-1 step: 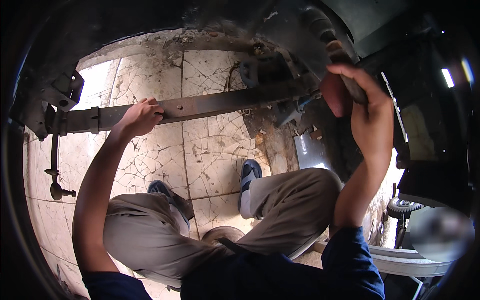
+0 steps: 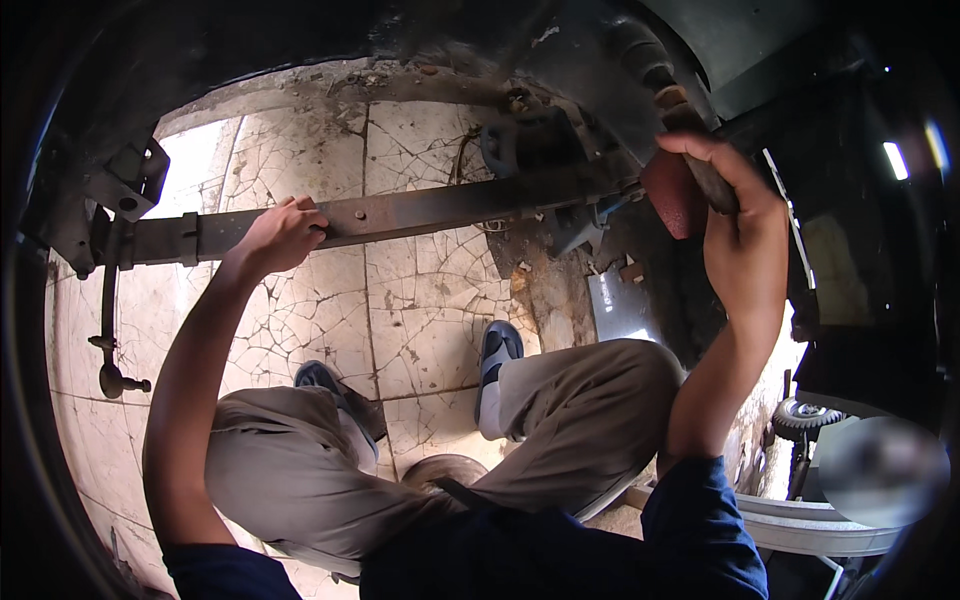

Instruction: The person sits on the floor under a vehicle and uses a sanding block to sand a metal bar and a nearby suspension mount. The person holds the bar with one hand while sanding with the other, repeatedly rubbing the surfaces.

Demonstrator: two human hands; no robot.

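Note:
My left hand [image 2: 280, 236] is closed over the top of a long dark metal beam [image 2: 425, 211], left of its middle, with its fingers curled at the far edge. At the beam's right end, my right hand [image 2: 738, 190] is raised and wrapped round a dark metal shaft [image 2: 709, 183] together with a dull red, grainy sheet that looks like sandpaper [image 2: 673, 198]. The sheet hangs beside the shaft, under my thumb. Farther up, the shaft has a rusty brown section [image 2: 672, 97]. My palm hides part of the sheet and the shaft.
A dark rod with a ball-ended joint [image 2: 113, 382] hangs at the beam's left end, below a metal bracket [image 2: 140, 180]. Cracked pale tiles [image 2: 430, 335] lie under my feet. A flat metal plate [image 2: 615, 300] lies right of them. A treaded wheel [image 2: 805, 418] stands at far right.
My right hand and the red sheet have shifted very slightly downward along the shaft, baring a little more of its rusty section. My left hand has stayed on the beam.

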